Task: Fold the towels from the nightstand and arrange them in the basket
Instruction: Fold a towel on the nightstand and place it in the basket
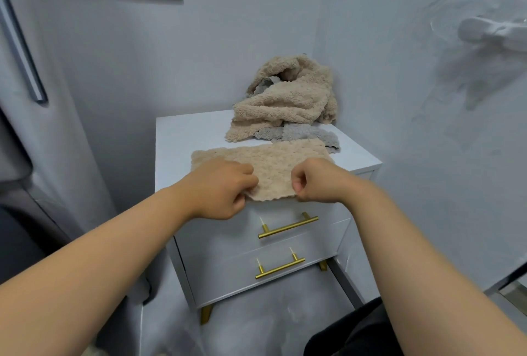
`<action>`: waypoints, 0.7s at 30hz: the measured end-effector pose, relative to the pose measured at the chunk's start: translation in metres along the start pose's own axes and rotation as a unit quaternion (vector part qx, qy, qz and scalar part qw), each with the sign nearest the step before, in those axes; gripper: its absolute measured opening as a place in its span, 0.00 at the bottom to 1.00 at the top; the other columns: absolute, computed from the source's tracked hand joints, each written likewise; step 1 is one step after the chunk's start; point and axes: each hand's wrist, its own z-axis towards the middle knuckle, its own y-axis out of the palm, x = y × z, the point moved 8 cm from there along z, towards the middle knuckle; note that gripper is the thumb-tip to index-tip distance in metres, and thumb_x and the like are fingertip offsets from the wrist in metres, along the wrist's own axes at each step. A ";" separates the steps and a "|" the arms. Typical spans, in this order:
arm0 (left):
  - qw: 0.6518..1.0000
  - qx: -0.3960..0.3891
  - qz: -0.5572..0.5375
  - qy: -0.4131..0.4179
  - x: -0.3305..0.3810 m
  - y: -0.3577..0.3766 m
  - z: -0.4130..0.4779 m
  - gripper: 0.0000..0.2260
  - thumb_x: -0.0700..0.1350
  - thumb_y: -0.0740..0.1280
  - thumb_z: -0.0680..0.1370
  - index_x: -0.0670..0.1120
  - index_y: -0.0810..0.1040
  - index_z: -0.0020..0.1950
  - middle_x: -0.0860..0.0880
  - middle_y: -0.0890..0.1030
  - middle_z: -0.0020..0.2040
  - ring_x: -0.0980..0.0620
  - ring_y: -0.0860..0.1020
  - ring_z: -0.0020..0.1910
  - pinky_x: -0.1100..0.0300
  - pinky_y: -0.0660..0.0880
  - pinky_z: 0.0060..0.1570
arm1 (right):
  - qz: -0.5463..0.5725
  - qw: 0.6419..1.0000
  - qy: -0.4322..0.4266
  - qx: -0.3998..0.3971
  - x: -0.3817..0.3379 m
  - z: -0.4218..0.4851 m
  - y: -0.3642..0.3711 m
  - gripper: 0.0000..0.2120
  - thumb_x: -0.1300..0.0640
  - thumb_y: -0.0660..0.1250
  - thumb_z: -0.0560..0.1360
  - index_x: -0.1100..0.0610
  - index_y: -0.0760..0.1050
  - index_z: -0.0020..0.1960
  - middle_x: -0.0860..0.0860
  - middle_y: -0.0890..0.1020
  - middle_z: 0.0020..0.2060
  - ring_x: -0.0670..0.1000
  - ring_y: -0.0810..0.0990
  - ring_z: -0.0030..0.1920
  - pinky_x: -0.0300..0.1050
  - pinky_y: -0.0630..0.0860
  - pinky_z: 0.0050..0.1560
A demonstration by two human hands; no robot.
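Left hand (225, 187) and right hand (316, 180) each pinch the near edge of a beige towel (268, 167) spread flat on the white nightstand (185, 139). Farther right, a heap of beige and grey towels (288, 101) stands against the wall. Two brass drawer handles (288, 227) show below.

A beige towel (273, 169) lies flat on the front of the white nightstand (182, 133), its near edge just over the rim. The left hand (222, 187) and right hand (316, 181) each pinch that near edge. Just behind sits a heap of towels (288, 99), beige and grey, perhaps three or more.
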 end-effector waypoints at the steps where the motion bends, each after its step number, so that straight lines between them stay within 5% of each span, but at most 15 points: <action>1: 1.000 -0.010 -0.005 0.004 0.001 0.005 -0.001 0.05 0.46 0.55 0.66 0.48 0.69 0.35 0.52 0.71 0.32 0.53 0.65 0.27 0.64 0.57 0.24 | -0.003 1.000 0.006 -0.003 0.002 0.002 0.003 0.12 0.69 0.65 0.68 0.55 0.72 0.31 0.48 0.76 0.31 0.46 0.73 0.34 0.40 0.73 0.36; 8: 0.999 0.037 0.000 -0.025 -0.003 0.003 0.006 0.18 0.55 0.57 0.74 0.46 0.75 0.31 0.51 0.72 0.33 0.52 0.70 0.30 0.60 0.67 0.25 | 0.015 0.999 0.028 0.002 0.005 0.005 0.006 0.05 0.62 0.68 0.72 0.61 0.81 0.38 0.52 0.83 0.36 0.47 0.78 0.37 0.44 0.77 0.41; 11: 0.995 0.031 -0.031 -0.085 -0.016 0.005 0.011 0.22 0.56 0.52 0.75 0.46 0.82 0.45 0.49 0.79 0.47 0.48 0.76 0.47 0.52 0.75 0.44 | 0.092 0.990 0.077 0.067 0.017 0.001 -0.014 0.09 0.61 0.65 0.73 0.62 0.78 0.35 0.56 0.83 0.34 0.51 0.80 0.35 0.45 0.78 0.36; 15: 0.971 -0.121 -0.032 -0.205 -0.039 0.034 0.003 0.30 0.63 0.41 0.77 0.53 0.63 0.75 0.50 0.60 0.76 0.48 0.55 0.75 0.47 0.54 0.72 | 0.009 0.958 0.250 0.141 0.066 -0.009 -0.037 0.10 0.59 0.60 0.74 0.58 0.68 0.34 0.53 0.74 0.33 0.57 0.74 0.38 0.41 0.64 0.30; 18: 0.940 -0.196 -0.055 -0.275 -0.050 0.052 -0.008 0.24 0.60 0.44 0.82 0.57 0.50 0.78 0.52 0.47 0.79 0.49 0.44 0.77 0.45 0.44 0.74 | 0.068 0.930 0.359 0.028 0.094 -0.023 -0.020 0.15 0.52 0.57 0.79 0.62 0.72 0.40 0.57 0.80 0.39 0.56 0.77 0.36 0.41 0.69 0.32; 21: 0.931 -0.208 -0.067 -0.293 -0.055 0.057 -0.010 0.24 0.59 0.43 0.82 0.59 0.47 0.78 0.53 0.44 0.79 0.49 0.43 0.77 0.44 0.42 0.73 | 0.185 0.915 0.357 -0.041 0.097 -0.027 0.003 0.25 0.42 0.52 0.81 0.64 0.73 0.51 0.60 0.81 0.46 0.55 0.79 0.38 0.46 0.75 0.40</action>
